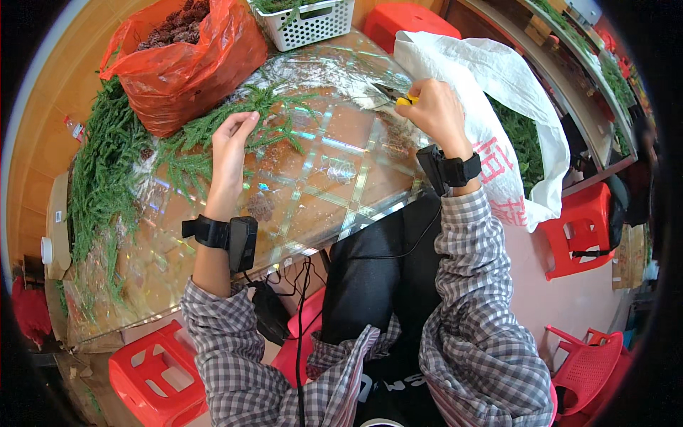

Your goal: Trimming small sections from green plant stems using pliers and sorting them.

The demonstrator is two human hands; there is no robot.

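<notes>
Right hand (437,111): fingers wrapped closed on a yellow-handled tool (403,102), nose pointing left and away from the body, over the far right of the worktop (316,203). Scissors or pliers, can't tell; the nose is small and partly lost against the clutter.

Left hand (229,146): thumb and fingertips drawn together, almost no gap, just over the green sprig (265,99). Whether a thin stem sits in that pinch doesn't show.

The sprig lies on the worktop's left half, in front of the red bag (192,82) of pine cones (181,27), beside the big green pile (103,171). Tool and sprig are well apart.

Step looks like working the greenery with the tool. To do it well, I'd:
- get a firm pinch on one stem and lift it clear of the pile, since the fronds look likely to tangle;
- bring the stem to the middle of the worktop, away from the bag, whose thin plastic could snag;
- close the tool well clear of the left fingertips;
- watch the right elbow near the white sack (478,67); its loose rim could catch a sleeve.
</notes>
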